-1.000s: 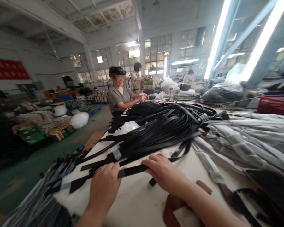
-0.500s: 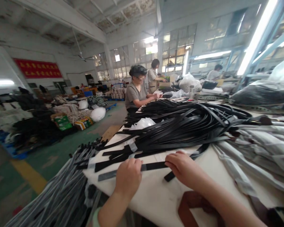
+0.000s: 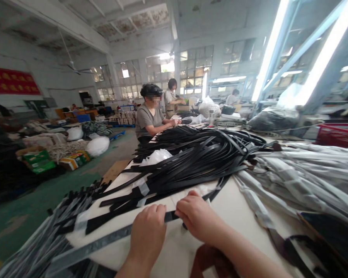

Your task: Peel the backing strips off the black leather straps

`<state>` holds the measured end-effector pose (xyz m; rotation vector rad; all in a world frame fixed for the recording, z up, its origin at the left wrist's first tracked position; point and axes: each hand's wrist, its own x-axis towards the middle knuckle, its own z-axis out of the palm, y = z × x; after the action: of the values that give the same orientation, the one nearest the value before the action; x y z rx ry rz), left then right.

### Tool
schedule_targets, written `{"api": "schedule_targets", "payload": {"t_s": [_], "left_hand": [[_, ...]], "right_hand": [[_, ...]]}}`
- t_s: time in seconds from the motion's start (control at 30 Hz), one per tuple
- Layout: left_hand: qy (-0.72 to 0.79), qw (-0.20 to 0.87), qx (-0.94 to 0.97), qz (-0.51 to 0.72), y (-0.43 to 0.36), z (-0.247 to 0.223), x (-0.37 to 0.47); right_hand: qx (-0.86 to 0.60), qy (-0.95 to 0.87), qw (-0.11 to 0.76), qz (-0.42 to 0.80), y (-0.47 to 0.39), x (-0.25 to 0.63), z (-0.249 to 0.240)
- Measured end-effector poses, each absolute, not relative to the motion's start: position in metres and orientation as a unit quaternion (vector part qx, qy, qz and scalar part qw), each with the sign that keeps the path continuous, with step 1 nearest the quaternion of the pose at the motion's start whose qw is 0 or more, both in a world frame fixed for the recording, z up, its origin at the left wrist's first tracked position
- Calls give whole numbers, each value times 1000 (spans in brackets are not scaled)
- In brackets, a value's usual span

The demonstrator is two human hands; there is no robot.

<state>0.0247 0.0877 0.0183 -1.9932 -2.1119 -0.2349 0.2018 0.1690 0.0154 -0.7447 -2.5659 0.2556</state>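
Note:
Both hands grip one dark strap (image 3: 110, 238) over the white tabletop (image 3: 174, 241). My left hand (image 3: 150, 231) is closed round it, and a grey, film-like covered length runs from there to the lower left. Close by on the right, my right hand (image 3: 198, 218) is closed on the black part of the same strap. Only a short black stretch shows between the hands. Beyond them lies a big heap of black straps (image 3: 191, 164), some wrapped with clear film near their ends. The fingertips of both hands are mostly hidden.
Grey-wrapped straps (image 3: 37, 245) hang at the table's left edge. White wrapped straps (image 3: 295, 173) lie to the right, and a brown strap (image 3: 211, 260) is near my right forearm. A person (image 3: 152, 116) works across the table. White plastic (image 3: 156, 157) rests on the heap.
The view has turned right. My hands have come closer together on the strap, and a longer grey length now extends left of my left hand.

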Motion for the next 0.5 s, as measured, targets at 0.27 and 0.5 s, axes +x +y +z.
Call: {"api": "schedule_targets", "payload": {"t_s": [0.27,0.5], "left_hand": [[-753,82,-650,-64,91,22,23],[-737,84,-666,-79,93,8,23]], "right_hand": [[-315,-913,245,84,176,207,18],[-307,-922,218,86,176,207,14]]}}
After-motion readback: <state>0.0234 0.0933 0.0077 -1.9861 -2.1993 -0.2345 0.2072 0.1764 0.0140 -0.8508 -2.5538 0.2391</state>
